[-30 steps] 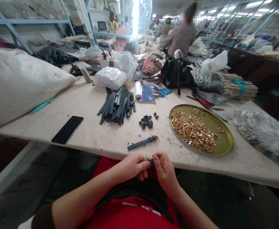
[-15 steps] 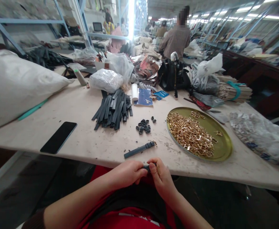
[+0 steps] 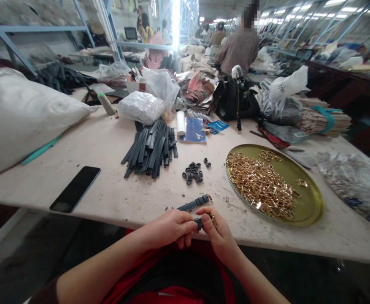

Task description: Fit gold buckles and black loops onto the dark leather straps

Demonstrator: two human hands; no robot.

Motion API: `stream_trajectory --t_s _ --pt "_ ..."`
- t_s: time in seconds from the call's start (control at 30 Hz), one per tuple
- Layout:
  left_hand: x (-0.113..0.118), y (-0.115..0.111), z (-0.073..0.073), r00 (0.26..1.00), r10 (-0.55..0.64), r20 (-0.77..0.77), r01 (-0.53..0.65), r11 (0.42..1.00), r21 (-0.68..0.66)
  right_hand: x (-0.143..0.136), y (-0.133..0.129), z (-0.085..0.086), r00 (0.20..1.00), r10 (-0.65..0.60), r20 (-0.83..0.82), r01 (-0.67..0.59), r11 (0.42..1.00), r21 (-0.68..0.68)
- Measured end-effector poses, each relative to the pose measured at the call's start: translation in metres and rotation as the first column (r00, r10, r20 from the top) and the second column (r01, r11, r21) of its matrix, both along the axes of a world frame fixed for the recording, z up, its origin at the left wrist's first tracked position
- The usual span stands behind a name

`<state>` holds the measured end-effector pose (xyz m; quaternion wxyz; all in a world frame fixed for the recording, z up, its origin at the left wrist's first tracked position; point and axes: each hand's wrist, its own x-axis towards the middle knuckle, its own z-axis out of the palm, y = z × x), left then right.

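My left hand (image 3: 175,228) and my right hand (image 3: 218,232) meet at the table's front edge, both closed on a short dark strap (image 3: 199,223). A gold buckle (image 3: 214,218) shows by my right fingers; much of the strap is hidden. Just behind my hands lies another dark strap with a gold buckle (image 3: 195,203). Small black loops (image 3: 193,173) sit in a loose group farther back. A pile of dark strips (image 3: 149,147) is to their left. To the right, a round gold-coloured tray (image 3: 311,207) holds a heap of gold buckles (image 3: 263,181).
A black phone (image 3: 75,189) lies at the left, near a big white sack (image 3: 29,114). Along the back are plastic bags (image 3: 142,107), a blue booklet (image 3: 193,130) and a black bag (image 3: 235,99). A person (image 3: 240,46) stands beyond the table.
The view has shifted slightly, moving the tray right and lower in the picture. My hands are still together on the strap; my left hand now covers part of the strap lying on the table.
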<state>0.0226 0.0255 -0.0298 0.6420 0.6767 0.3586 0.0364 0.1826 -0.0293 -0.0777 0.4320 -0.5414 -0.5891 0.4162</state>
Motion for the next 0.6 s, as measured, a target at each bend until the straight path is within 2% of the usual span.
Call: stream_trajectory --t_s 0.1,0.23,0.33,0.43,0.5,0.6 --pt "0.006 -0.001 -0.007 0.999 0.033 -0.008 -0.033 0.999 -0.013 -0.002 -0.001 -0.002 1.000 0.002 0.022 -0.002 1.000 0.024" --pt "0.008 0.001 -0.010 0.999 0.010 -0.037 -0.009 1.000 0.018 0.000 0.000 -0.005 0.998 0.015 -0.053 -0.016 1.000 -0.013" --pt "0.005 0.008 -0.007 0.992 0.008 -0.123 0.020 0.974 0.226 0.004 0.006 -0.006 0.999 -0.038 -0.022 0.038 0.999 0.011" --pt "0.006 0.014 -0.007 0.976 0.053 -0.209 0.048 0.891 0.452 0.005 0.014 -0.002 0.983 -0.135 0.121 0.116 0.982 0.151" --pt "0.009 0.017 -0.011 0.970 0.076 -0.233 0.059 0.851 0.522 0.006 0.021 0.000 0.967 -0.138 0.213 0.090 0.971 0.223" --pt "0.012 0.023 -0.016 0.969 0.079 -0.235 0.068 0.829 0.556 0.013 0.037 0.000 0.928 -0.136 0.347 0.048 0.967 0.250"
